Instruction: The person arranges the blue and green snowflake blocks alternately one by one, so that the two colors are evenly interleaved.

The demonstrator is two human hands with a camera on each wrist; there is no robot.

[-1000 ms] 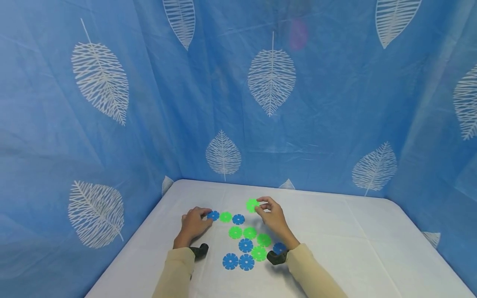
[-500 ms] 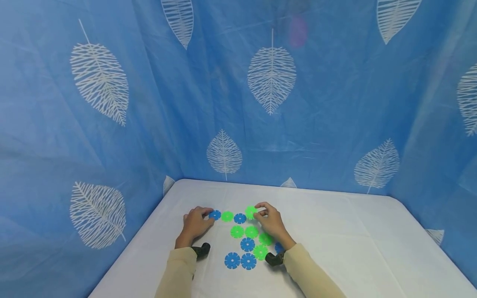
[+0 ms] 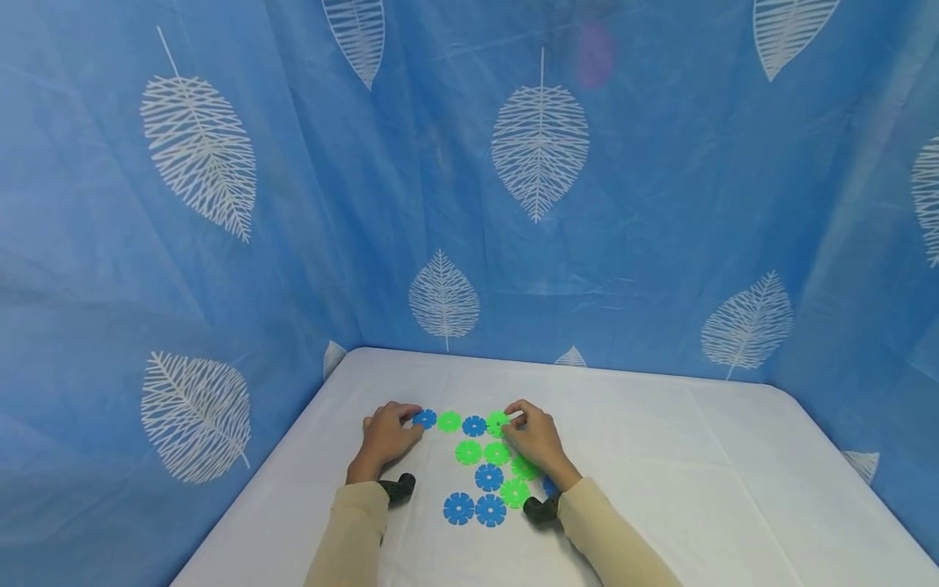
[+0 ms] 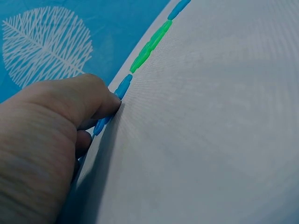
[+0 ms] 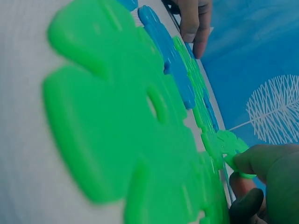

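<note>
My left hand [image 3: 389,432] grips the edge of a blue snowflake-shaped notched disc [image 3: 425,419] at the left end of a row. In the left wrist view its thumb and fingers [image 4: 105,100] lie on that blue edge, near the table. Continuing the row are a green disc [image 3: 449,421] and another blue disc [image 3: 474,425]. At the right end, my right hand [image 3: 537,440] pinches a green notched disc [image 3: 496,423] between thumb and finger. Its left edge is right at the neighbouring blue disc. In the right wrist view this held green disc [image 5: 229,144] is tilted.
Nearer me lie green discs [image 3: 469,452], a blue disc [image 3: 489,478], a green disc [image 3: 515,493] and two side-by-side blue discs [image 3: 459,509]. Another blue disc [image 3: 549,487] is partly hidden by the right wrist. A blue leaf-print curtain [image 3: 623,204] surrounds the white table [image 3: 697,473].
My right hand has lowered the green disc toward me, bringing it against the row's right end. My left hand keeps its grip on the blue disc.
</note>
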